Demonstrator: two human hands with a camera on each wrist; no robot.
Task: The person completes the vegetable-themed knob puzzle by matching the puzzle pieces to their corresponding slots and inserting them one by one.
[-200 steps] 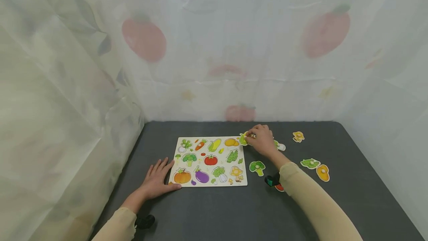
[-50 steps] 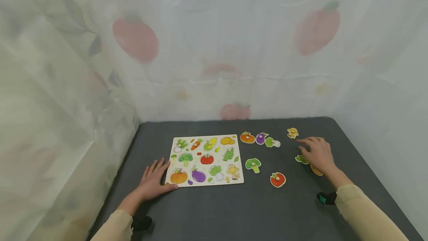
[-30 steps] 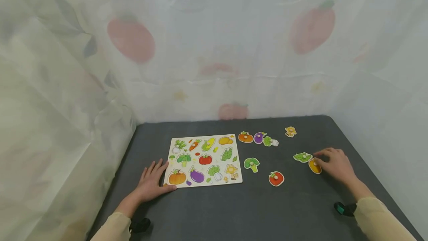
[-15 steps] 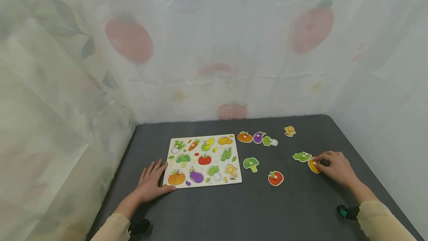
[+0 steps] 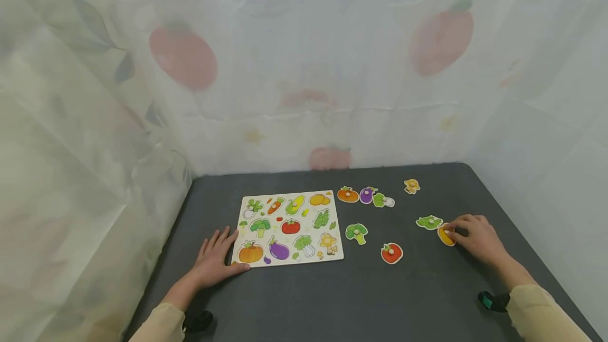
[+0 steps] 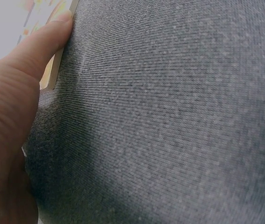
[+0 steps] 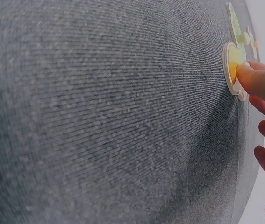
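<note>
In the head view my right hand [image 5: 477,236] pinches the yellow potato-like puzzle piece [image 5: 444,234] on the table's right side. The right wrist view shows thumb and finger at this yellow piece [image 7: 232,65], which stays on or very near the cloth; the fingers partly hide it. A pea-pod piece [image 5: 429,222] lies beside it. My left hand [image 5: 214,260], fingers spread, rests at the left edge of the white vegetable puzzle board [image 5: 309,227]. Its thumb [image 6: 43,42] touches the board's near corner in the left wrist view. Corn [image 5: 295,205] and carrot [image 5: 275,206] pieces with knobs sit in the board.
Pumpkin [image 5: 348,195], eggplant [image 5: 367,195] and bok choy [image 5: 383,200] pieces lie beyond the board's right corner. Broccoli [image 5: 357,233], tomato [image 5: 391,253] and mushroom [image 5: 411,186] pieces lie farther apart on the dark table [image 5: 304,305]. A pale printed curtain [image 5: 304,67] surrounds the table.
The right hand has left the corn piece, which now sits in the board, and moved right to pinch the yellow piece. Over the last half second it holds still. The left hand stays at the board.
</note>
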